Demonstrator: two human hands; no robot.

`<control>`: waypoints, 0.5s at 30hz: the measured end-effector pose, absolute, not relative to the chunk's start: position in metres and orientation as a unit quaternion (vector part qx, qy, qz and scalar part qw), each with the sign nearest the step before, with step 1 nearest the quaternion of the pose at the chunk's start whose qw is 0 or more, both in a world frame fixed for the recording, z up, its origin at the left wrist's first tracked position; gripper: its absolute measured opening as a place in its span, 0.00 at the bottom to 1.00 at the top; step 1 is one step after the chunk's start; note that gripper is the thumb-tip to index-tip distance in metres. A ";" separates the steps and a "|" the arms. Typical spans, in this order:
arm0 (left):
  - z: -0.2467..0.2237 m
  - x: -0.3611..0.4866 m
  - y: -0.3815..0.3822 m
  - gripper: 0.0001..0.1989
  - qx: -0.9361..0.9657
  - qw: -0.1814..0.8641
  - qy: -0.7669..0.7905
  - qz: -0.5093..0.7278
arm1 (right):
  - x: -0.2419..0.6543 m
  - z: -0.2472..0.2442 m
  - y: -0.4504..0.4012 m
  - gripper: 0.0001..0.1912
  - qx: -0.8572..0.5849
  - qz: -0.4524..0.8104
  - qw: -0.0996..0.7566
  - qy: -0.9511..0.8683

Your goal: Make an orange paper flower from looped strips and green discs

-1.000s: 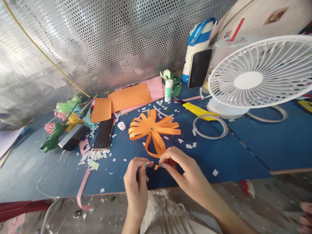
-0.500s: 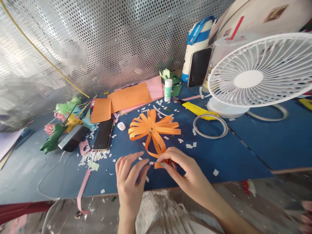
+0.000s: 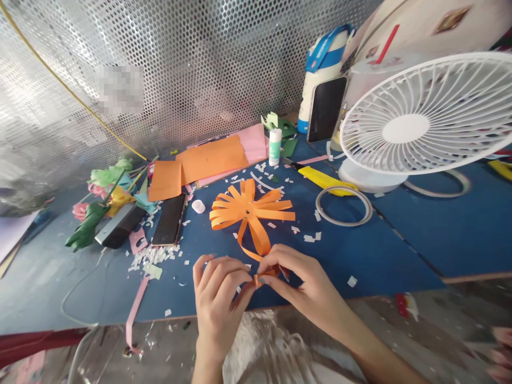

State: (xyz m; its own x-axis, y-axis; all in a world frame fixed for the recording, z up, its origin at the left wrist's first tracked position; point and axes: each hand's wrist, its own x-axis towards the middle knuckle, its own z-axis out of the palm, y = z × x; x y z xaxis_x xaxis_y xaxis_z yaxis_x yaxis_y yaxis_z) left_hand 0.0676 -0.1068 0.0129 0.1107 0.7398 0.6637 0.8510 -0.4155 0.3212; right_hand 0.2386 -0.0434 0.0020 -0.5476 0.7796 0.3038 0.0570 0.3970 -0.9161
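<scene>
An orange flower of looped paper strips lies on the blue table, one lower loop reaching toward my hands. Close to the table's front edge, my right hand pinches a small curled orange paper strip between thumb and fingers. From the other side, my left hand has its thumb and index finger closed on the left end of the same strip. My fingers hide part of the strip.
Behind the flower are a glue stick, orange paper and a white cap. A yellow cutter, tape ring and fan are right; a phone and paper flowers left.
My left hand has moved right and its fingertips have closed on the end of the orange strip. My right hand has kept its pinch and stays nearly in place.
</scene>
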 end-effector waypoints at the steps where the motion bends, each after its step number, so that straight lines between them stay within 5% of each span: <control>1: 0.013 0.068 -0.107 0.05 -0.743 0.070 -0.537 -0.395 | 0.238 0.002 -0.043 0.05 -0.282 0.468 0.384 -0.744; 15: 0.009 0.065 -0.108 0.07 -0.736 -0.002 -0.540 -0.409 | 0.240 0.003 -0.044 0.05 -0.248 0.401 0.424 -0.773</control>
